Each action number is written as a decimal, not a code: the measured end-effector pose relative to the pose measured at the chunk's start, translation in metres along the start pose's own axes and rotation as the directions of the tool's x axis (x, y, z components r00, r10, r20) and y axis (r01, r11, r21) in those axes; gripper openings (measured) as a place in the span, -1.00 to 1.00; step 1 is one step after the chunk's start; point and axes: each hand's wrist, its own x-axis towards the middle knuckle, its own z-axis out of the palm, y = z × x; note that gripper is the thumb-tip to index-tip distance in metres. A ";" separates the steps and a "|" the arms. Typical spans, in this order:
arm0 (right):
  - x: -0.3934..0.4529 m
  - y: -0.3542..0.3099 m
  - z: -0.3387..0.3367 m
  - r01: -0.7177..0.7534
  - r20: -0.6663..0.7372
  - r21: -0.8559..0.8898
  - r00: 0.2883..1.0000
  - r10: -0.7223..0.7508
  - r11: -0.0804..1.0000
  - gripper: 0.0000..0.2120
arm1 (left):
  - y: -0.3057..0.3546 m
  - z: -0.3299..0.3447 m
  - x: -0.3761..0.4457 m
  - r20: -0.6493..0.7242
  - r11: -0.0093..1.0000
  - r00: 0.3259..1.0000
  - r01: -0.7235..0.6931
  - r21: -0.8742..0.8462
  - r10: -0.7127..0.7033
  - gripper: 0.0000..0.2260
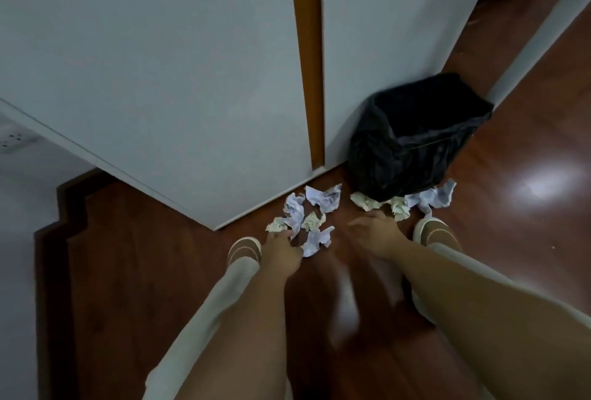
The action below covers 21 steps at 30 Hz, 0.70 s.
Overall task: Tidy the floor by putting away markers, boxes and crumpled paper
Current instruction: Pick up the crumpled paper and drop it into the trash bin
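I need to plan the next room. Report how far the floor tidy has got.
Done: nothing visibly; the bin looks dark inside, contents unclear. In hand: left hand and right hand reach down to the paper; neither clearly grips any. Left: all the crumpled paper, from cabinet to bin. No markers or boxes in view.

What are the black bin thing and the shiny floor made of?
The bin liner looks like thin black plastic: it is wrinkled, slightly glossy and draped over the rim. The floor looks like polished reddish-brown wood or laminate: it has faint plank lines and mirrors a bright light.
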 end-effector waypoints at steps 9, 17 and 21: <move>0.099 0.011 0.083 0.075 0.119 0.039 0.990 -0.079 0.996 -0.55 | -0.082 0.045 0.087 0.073 0.989 0.993 0.082 0.120 -0.091 -0.63; 0.153 0.020 0.142 0.076 0.175 0.142 0.979 -0.100 0.987 -0.60 | -0.102 0.064 0.162 0.159 0.976 0.967 0.184 0.120 -0.202 -0.65; 0.147 0.023 0.145 0.109 0.105 0.116 0.987 -0.121 0.987 -0.68 | -0.099 0.070 0.166 0.240 0.960 0.939 0.200 0.196 -0.245 -0.59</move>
